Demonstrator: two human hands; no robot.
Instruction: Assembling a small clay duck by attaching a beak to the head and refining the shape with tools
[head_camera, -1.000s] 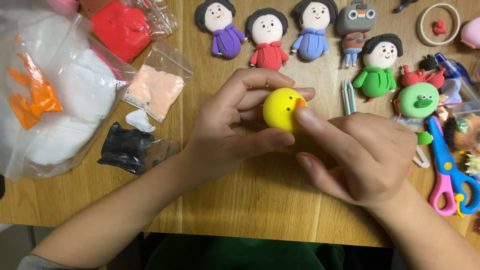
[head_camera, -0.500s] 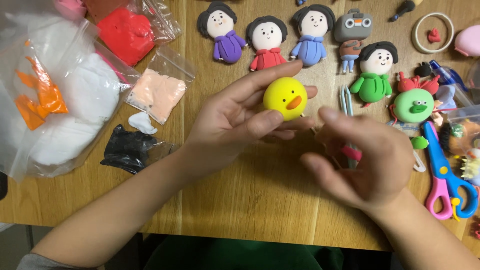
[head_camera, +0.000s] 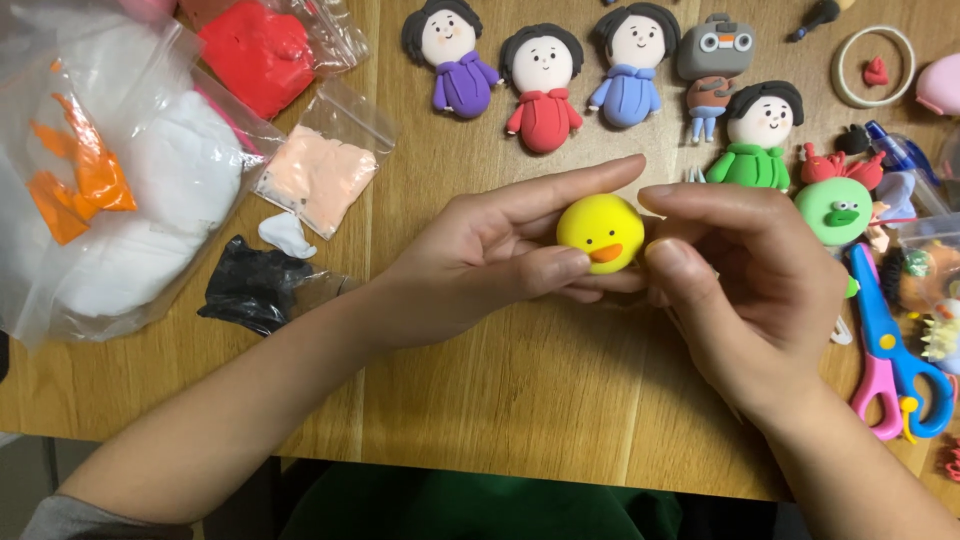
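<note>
At the far left of the wooden table (head_camera: 520, 400) lies a clear bag of white clay (head_camera: 150, 215) with an orange piece (head_camera: 80, 180) showing inside. Above and to its right sits a bag of red clay (head_camera: 262, 55). Next right is a small bag of peach clay (head_camera: 318, 175), with a scrap of white clay (head_camera: 287, 235) just below it and a black lump (head_camera: 250, 285) in wrapping below that.

My left hand (head_camera: 480, 265) reaches in from the lower left, palm up. It holds a yellow clay ball (head_camera: 598, 232) between thumb and extended fingers, just above the table's middle. The ball bears an orange beak and two small dark eyes.

My right hand (head_camera: 750, 290) meets it from the right, forefinger and thumb closed narrowly against the ball's right side; whether a tool or bit sits between them I cannot tell.

Along the top edge stand figures in purple (head_camera: 455, 60), red (head_camera: 543, 90) and blue (head_camera: 628, 70), then a grey-headed one (head_camera: 712, 65). A green-clad figure (head_camera: 758, 135) and a green round head (head_camera: 835, 210) lie behind my right hand. Pink-and-blue scissors (head_camera: 893, 370) rest at the far right.
</note>
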